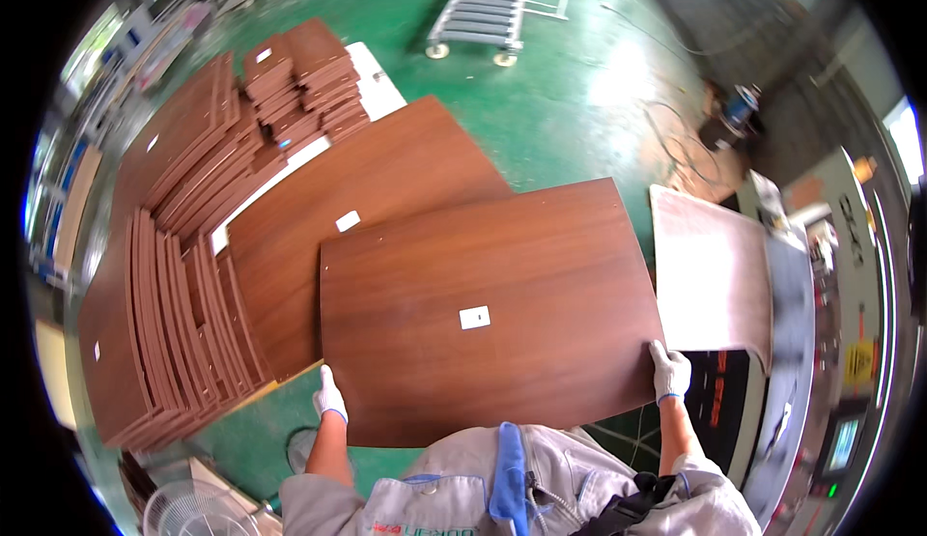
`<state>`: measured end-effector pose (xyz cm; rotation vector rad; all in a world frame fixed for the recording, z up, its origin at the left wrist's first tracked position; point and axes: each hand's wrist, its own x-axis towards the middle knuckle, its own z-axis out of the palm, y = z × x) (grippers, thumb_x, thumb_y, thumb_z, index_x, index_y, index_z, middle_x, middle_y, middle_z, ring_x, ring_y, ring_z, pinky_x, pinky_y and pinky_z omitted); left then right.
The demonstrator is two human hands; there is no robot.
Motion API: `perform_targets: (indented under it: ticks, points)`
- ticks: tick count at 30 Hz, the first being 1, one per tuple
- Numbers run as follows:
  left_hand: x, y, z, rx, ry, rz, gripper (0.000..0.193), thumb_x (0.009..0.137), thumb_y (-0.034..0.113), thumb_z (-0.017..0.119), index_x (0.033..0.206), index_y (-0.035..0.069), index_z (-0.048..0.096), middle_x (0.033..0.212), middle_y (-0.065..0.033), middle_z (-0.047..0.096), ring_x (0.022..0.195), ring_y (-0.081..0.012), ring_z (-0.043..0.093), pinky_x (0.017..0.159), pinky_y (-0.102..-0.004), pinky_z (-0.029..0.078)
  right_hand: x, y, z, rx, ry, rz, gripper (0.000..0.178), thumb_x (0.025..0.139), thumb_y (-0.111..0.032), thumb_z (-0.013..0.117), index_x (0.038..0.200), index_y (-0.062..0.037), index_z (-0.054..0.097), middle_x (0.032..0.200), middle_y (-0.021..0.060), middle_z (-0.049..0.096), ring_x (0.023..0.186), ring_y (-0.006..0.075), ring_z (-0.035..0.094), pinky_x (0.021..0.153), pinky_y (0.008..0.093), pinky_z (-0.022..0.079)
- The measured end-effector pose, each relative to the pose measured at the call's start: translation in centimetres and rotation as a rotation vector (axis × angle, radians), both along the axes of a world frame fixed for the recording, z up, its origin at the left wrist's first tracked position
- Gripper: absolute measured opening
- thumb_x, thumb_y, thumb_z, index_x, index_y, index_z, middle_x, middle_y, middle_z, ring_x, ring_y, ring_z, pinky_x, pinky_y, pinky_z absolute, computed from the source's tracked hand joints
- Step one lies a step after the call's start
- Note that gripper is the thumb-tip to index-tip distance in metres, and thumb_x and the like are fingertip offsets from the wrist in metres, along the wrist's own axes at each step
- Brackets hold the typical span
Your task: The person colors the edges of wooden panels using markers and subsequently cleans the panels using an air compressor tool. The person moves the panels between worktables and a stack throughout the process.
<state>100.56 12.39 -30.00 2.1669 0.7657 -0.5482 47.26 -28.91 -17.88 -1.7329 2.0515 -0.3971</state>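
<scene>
Brown wood-look boards make up the stack [174,324] at far left, edges uneven, with a fan [198,512] low beside it. Next along, a loose board [415,164] lies slanted. My left hand [329,396], white-gloved, is clamped on the left edge of the panel [492,372], close to its near corner. The panel itself spans the middle of my view in front of the body, a white label [474,318] face up on it, and it covers part of the loose board; whether the two touch, I can't tell. Well apart from the left, my right hand [671,372] grips the panel's right edge, also towards the near corner.

With both grips that close to the body, I judge the far side will want to dip (a wide sheet is all leverage), so I'd hold the wrists equally high, fingers well under, and turn slowly. Farther right is the pale bed [715,275] of a machine; I'd watch the panel's right corners there. A small screen [843,444] glows beyond.
</scene>
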Motion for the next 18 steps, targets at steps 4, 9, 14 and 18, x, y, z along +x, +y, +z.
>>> perform_targets:
  ticks: [4, 9, 14, 18]
  points:
    - [-1.2, -4.0, -3.4, -0.374, -0.256, -0.215, 0.084, 0.085, 0.063, 0.071, 0.118, -0.013, 0.064, 0.122, -0.0158, 0.067, 0.105, -0.0234, 0.063, 0.094, -0.0393, 0.051, -6.4, 4.5, 3.1, 0.021, 0.082, -0.172, 0.066, 0.084, -0.064, 0.066, 0.080, 0.0011, 0.074, 0.071, 0.0222, 0.066, 0.065, 0.0347, 0.063, 0.066, 0.0451, 0.047]
    - [-3.9, -11.2, 0.0, -0.373, -0.054, -0.482, 0.068, 0.088, 0.055, 0.073, 0.112, -0.009, 0.067, 0.113, -0.0095, 0.067, 0.090, -0.0194, 0.061, 0.081, -0.0378, 0.052, -16.4, 9.5, 0.6, 0.112, 0.086, -0.385, 0.068, 0.083, -0.066, 0.065, 0.095, 0.0002, 0.076, 0.093, 0.0201, 0.074, 0.090, 0.0349, 0.071, 0.081, 0.0402, 0.053]
    - [-8.3, -18.5, 1.1, -0.403, -0.077, -0.761, 0.062, 0.094, 0.052, 0.067, 0.112, -0.007, 0.066, 0.104, -0.0076, 0.068, 0.085, -0.0202, 0.061, 0.077, -0.0384, 0.053, -26.7, 10.7, -0.3, 0.223, -0.245, -0.471, 0.058, 0.083, -0.054, 0.073, 0.104, 0.0003, 0.076, 0.097, 0.0150, 0.076, 0.091, 0.0263, 0.072, 0.083, 0.0361, 0.053]
    - [-15.5, -25.0, 3.9, -0.448, -0.015, -0.923, 0.062, 0.097, 0.053, 0.063, 0.113, -0.007, 0.064, 0.108, -0.0106, 0.069, 0.089, -0.0224, 0.064, 0.081, -0.0399, 0.055, -36.1, 8.0, -1.2, 0.282, -0.296, -0.579, 0.050, 0.080, -0.048, 0.076, 0.096, -0.0001, 0.078, 0.093, 0.0143, 0.077, 0.087, 0.0258, 0.072, 0.082, 0.0364, 0.053]
